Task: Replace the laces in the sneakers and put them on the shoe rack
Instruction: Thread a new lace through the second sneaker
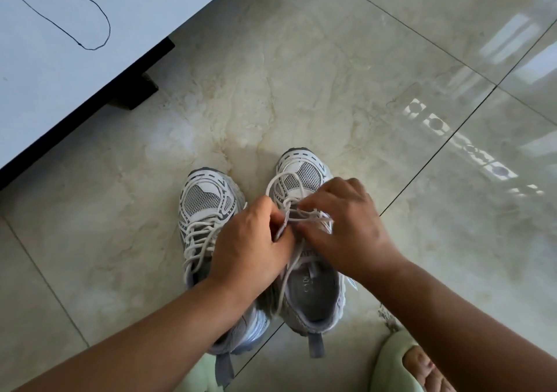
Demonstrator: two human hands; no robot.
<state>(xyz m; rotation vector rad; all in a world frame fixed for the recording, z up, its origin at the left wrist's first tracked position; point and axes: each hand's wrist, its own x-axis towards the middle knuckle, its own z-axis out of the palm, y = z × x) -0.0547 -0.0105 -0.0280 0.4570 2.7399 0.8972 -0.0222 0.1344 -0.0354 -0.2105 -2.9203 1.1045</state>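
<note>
Two white and grey sneakers stand side by side on the floor, toes pointing away from me. The left sneaker carries a white lace threaded through its eyelets. Over the tongue of the right sneaker both my hands work at its white lace. My left hand pinches the lace from the left. My right hand pinches it from the right. A loop of lace lies across the right toe box, and one end trails down into the shoe's opening.
A white cabinet with a black base stands at the upper left; a pen outline is drawn on its top. The floor is glossy marble tile. My foot in a green slipper sits at the lower right.
</note>
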